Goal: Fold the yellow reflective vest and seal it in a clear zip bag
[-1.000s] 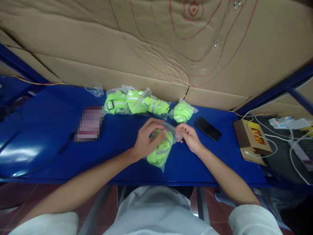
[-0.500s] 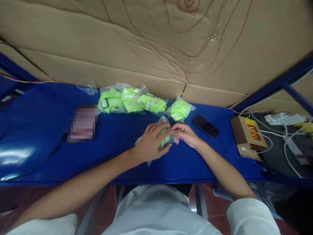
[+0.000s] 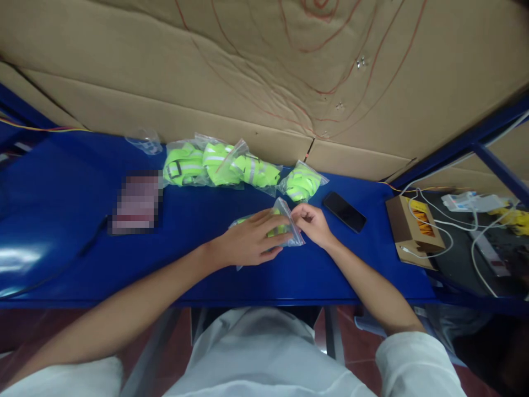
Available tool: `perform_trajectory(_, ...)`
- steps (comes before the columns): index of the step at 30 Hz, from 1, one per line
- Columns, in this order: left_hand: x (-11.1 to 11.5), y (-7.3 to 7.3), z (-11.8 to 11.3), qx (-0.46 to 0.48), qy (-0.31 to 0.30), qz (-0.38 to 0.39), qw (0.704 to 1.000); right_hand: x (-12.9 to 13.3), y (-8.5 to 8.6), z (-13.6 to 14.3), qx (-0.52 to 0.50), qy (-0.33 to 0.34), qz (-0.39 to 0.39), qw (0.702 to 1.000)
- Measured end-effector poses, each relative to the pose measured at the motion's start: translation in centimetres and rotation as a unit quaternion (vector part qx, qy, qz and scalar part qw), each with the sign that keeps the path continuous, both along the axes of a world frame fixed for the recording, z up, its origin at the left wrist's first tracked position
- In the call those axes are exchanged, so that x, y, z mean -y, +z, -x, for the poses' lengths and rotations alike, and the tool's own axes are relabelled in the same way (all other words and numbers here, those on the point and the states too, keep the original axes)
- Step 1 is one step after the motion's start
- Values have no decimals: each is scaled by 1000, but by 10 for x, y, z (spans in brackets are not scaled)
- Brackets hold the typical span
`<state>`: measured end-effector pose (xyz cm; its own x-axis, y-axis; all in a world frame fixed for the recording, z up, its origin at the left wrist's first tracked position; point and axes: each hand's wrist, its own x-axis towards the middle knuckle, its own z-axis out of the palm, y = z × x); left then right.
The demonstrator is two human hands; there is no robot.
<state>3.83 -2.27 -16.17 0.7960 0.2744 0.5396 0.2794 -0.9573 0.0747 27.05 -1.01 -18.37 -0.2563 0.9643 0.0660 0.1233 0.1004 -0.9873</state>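
Note:
A clear zip bag (image 3: 296, 237) with a neon green reflective strap inside lies on the blue table in front of me. My left hand (image 3: 252, 238) rests flat over the bag, its fingers spread across the plastic. At the bag's right end, my right hand (image 3: 311, 223) has its fingers pinched together on the zip edge. Behind the hands, several bagged green straps (image 3: 223, 165) lie in a row, and one more bagged strap (image 3: 303, 183) sits to their right.
A black phone (image 3: 344, 212) lies right of my hands. Further right are an open cardboard box (image 3: 413, 229) and white cables. A blurred-out flat item (image 3: 137, 201) lies at the left. A cardboard wall (image 3: 206, 82) stands behind the blue table (image 3: 198, 212).
My left hand has shifted left over the bag, uncovering more of its right end. My right hand stays at the bag's edge. The whole view has moved slightly.

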Motion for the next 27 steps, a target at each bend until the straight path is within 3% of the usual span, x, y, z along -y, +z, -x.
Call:
perform_trajectory(6, -4, 23, 11, 28, 113, 74, 990, 14, 0, 13, -24, -11, 19, 999)
perform_trajectory(10, 1, 19, 4, 18, 156, 83, 984, 29, -1, 23, -42, 37, 41, 998)
perform_trajectory(16, 7, 8, -5, 1, 149, 118, 982, 23, -6, 20, -38, 81, 99, 991)
perform_trajectory(22, -3, 7, 3, -11, 116, 247, 962, 18, -1, 19, -36, 87, 115, 989)
perform_trajectory(27, -4, 5, 2, -9, 155, 252, 955, 14, 1, 18, -35, 90, 165, 982)
